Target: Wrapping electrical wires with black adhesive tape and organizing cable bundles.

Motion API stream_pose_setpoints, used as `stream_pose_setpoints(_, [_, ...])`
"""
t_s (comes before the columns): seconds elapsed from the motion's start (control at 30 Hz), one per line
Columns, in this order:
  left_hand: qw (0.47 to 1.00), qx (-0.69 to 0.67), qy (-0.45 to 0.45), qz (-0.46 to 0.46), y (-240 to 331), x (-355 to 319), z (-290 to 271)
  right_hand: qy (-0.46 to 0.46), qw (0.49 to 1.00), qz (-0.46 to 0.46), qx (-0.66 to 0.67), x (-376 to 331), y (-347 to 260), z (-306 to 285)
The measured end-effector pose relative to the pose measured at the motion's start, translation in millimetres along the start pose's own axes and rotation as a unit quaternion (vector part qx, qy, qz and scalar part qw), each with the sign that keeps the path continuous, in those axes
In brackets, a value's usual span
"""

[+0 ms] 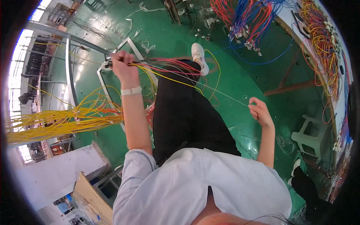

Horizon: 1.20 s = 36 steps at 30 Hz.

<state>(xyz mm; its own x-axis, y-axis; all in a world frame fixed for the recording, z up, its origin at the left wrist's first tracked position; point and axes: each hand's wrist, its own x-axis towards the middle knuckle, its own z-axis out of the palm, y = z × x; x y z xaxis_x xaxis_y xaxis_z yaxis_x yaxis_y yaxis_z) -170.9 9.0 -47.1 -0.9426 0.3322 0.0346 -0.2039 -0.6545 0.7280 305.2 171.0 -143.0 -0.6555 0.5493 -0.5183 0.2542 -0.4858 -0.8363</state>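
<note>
My left hand point(124, 69), raised at the upper left, is closed around one end of a bundle of wires point(176, 64), red, yellow and grey. The loose lengths trail to the right over my leg and are blurred by motion. A yellow wire point(170, 78) droops from the bundle toward my knee. From the bundle a thin whitish wire point(228, 95) runs taut to my right hand point(261, 112), whose thumb and fingers pinch its end. A dark piece shows at my left fist; its kind is hard to make out.
A thick hank of yellow wires point(56, 123) hangs at the left beside a metal frame point(69, 67). Blue and red wires point(249, 26) hang off the wire-covered table point(300, 37) at the right. A pale green stool point(310, 135) and another person's leg point(305, 187) are lower right.
</note>
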Motion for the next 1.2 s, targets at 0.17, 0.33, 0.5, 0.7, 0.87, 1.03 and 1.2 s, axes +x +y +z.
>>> stream_pose_setpoints(0.17, [0.997, -0.061, -0.046, -0.009, 23.0, 36.6, -1.9, -0.066, 0.992, 0.006, -0.112, 1.5, -6.3, -22.1])
stream_pose_setpoints(0.33, [0.992, -0.018, -0.118, -0.033, 11.2, 9.7, 78.8, 0.073, 0.813, -0.306, -0.490, 57.7, -41.3, 52.2])
stream_pose_setpoints(0.5, [0.920, -0.051, -0.355, -0.160, 11.9, -34.8, 146.2, 0.039, 0.728, -0.620, -0.290, 86.8, -146.9, 199.2])
stream_pose_setpoints(0.7, [0.863, 0.271, -0.413, -0.110, 20.2, -60.5, 180.9, -0.096, 0.828, -0.496, -0.245, 108.3, -181.7, 238.0])
stream_pose_setpoints(0.87, [0.844, 0.170, -0.461, -0.216, 59.8, 6.0, 229.6, -0.145, 0.794, -0.502, -0.311, 109.7, -240.6, 232.0])
stream_pose_setpoints(1.03, [0.878, 0.134, -0.457, -0.041, 107.4, -11.1, 311.0, -0.247, 0.837, -0.436, -0.221, 126.5, -266.8, 221.3])
stream_pose_setpoints(1.2, [0.848, 0.148, -0.503, 0.076, 146.7, -43.3, 357.7, -0.226, 0.836, -0.459, -0.200, 128.4, -276.0, 210.4])
